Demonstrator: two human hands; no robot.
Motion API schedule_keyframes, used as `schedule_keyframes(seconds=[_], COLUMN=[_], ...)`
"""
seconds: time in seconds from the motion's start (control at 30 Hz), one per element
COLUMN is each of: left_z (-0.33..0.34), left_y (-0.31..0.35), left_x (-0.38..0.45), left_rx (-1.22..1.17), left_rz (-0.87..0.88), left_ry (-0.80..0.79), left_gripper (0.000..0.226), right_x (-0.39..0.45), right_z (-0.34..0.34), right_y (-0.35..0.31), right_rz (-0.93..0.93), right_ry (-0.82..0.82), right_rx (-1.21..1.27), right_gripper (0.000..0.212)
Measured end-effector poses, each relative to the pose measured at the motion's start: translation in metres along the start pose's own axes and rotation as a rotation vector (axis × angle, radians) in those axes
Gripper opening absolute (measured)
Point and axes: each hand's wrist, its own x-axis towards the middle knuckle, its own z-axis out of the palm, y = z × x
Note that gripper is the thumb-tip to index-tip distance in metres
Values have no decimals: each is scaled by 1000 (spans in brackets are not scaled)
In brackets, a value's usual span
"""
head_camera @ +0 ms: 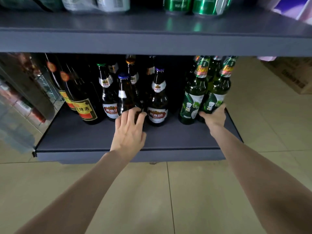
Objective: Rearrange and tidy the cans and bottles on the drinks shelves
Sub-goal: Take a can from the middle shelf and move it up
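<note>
Left hand grips the blue-capped brown glass bottle, right hand grips the green glass bottle at 3 o'clock; next, probably align them in rows

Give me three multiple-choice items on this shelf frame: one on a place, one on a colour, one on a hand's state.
1. Where do the green bottles stand on the lower shelf?
A. right end
B. left end
C. middle

2. What colour is the cap of the brown bottle at the left hand?
A. red
B. blue
C. white

3. What is the right hand doing?
A. hanging free of the shelf
B. lying flat on the floor
C. gripping a green bottle low down

Answers:
1. A: they stand at the shelf's right end, right of the brown ones.
2. B: the cap above the left hand's fingers is blue.
3. C: its fingers and thumb wrap the base of the rightmost green bottle.
</note>
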Motion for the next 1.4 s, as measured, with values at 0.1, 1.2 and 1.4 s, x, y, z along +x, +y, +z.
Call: schedule_keyframes(seconds=[0.1, 1.2, 1.4], left_z=[5, -180, -276], left_y=[8, 14, 16], left_x=[7, 86, 145], left_rx=[-20, -49, -27], left_rz=[39, 337, 346], left_ry=[19, 467, 684], left_gripper=[49, 38, 42], right_x=[4, -93, -102], right_z=[-2, -127, -182], right_y=[2, -237, -326], right_rz=[-15, -875, -1199], right_ry=[-15, 94, 270], right_rx=[2, 94, 99], right_gripper=[64, 51, 41])
